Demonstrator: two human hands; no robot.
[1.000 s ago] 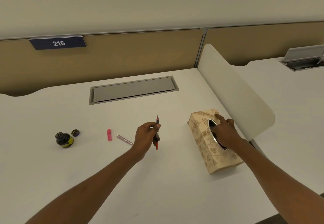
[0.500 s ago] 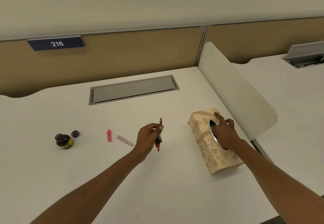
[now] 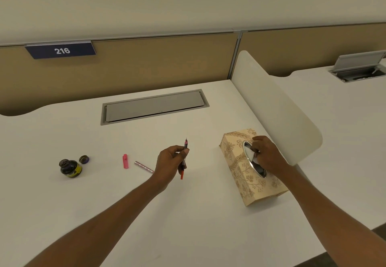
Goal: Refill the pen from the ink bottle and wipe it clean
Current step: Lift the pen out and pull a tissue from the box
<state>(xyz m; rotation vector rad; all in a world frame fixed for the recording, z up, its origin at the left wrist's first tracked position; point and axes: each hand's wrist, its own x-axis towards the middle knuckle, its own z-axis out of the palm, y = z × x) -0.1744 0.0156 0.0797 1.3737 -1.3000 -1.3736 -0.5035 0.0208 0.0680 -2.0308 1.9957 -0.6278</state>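
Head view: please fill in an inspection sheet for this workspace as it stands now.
Surface: white desk, no spills visible.
Job's things: pen in hand; ink bottle uncapped at far left, bottle cap beside it; tissue box at right, tissue at its opening.
Clutter: pink cap and slim barrel piece, lying apart between bottle and pen.
Hands: left hand grips the pen; right hand pinches the tissue.
Cables: nothing seen; desk hatch closed.
Surroundings: divider at right, sign reading 216, neighbouring desk.
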